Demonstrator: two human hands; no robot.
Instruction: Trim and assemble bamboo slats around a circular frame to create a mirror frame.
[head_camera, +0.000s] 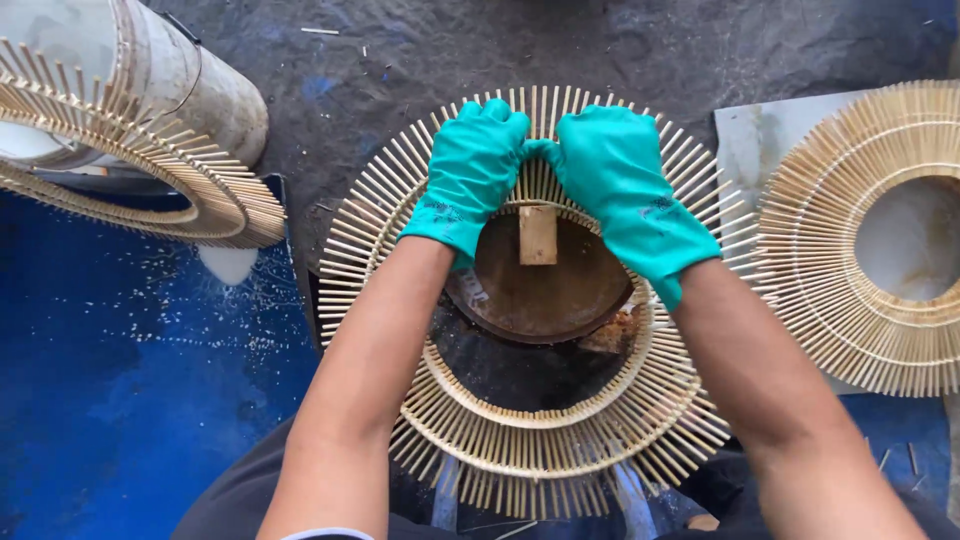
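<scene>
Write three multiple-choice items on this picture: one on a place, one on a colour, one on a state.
1. Where do both hands press on the middle bamboo ring?
A. far edge
B. near edge
C. outside it

2. What colour are the gloves?
A. yellow
B. teal green
C. black

3. How does the ring at left sit?
A. flat on the ground
B. around a white drum
C. hung on a wall

Answers: A, left hand and right hand meet on the far sticks; B, both gloves are teal; B, it circles the drum.

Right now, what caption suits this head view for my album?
Two green-gloved hands, left hand and right hand, press on a round bamboo-stick frame.
</scene>
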